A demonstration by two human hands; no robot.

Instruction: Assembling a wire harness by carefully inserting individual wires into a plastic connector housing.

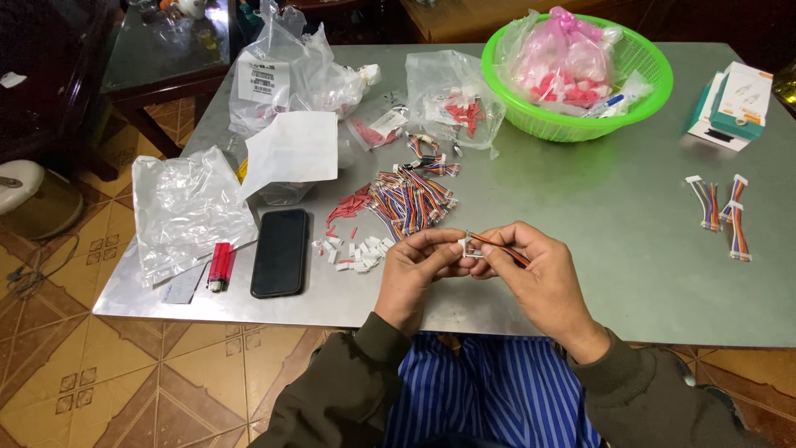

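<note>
Over the front edge of the metal table [613,249], my left hand [414,270] pinches a small white plastic connector [469,245]. My right hand [535,270] meets it fingertip to fingertip and holds a short bundle of coloured wires [504,246] whose end sits at the connector. Just beyond my hands lies a pile of multicoloured wire bundles [410,199]. Loose white connectors [356,253] and small red pieces [348,207] are scattered to the left of my hands.
A black phone [280,251] and a red lighter [220,265] lie at the left front, beside clear plastic bags [186,207]. A green basket [647,83] with pink bags stands at the back. Three finished wire bundles [721,211] lie right, near a white-and-teal box [734,104].
</note>
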